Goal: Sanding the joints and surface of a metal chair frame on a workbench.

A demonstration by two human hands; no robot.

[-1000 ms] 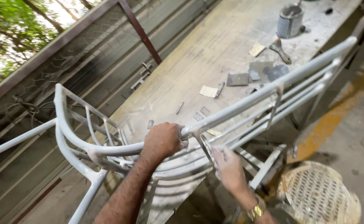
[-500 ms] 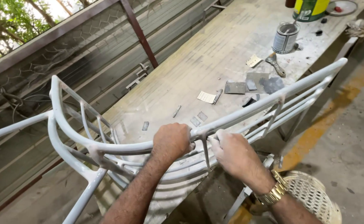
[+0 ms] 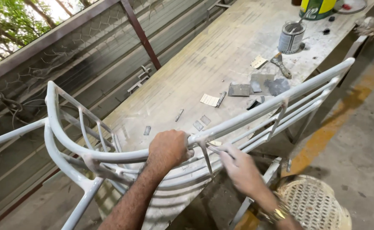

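While the long worktop far behind carries a tin, scraper and sandpaper scraps, the white-coated metal chair frame lies near; left hand, grip clamped on its rail, right hand blurred, fingers together at a strut, so finishing seems ongoing.

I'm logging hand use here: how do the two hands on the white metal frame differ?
The left hand is closed in a fist around the frame's top rail; the right hand lies flatter, fingers at a lower bar. The left looks sharp, the right blurred. Only the right wrist wears a watch. Both touch the frame.
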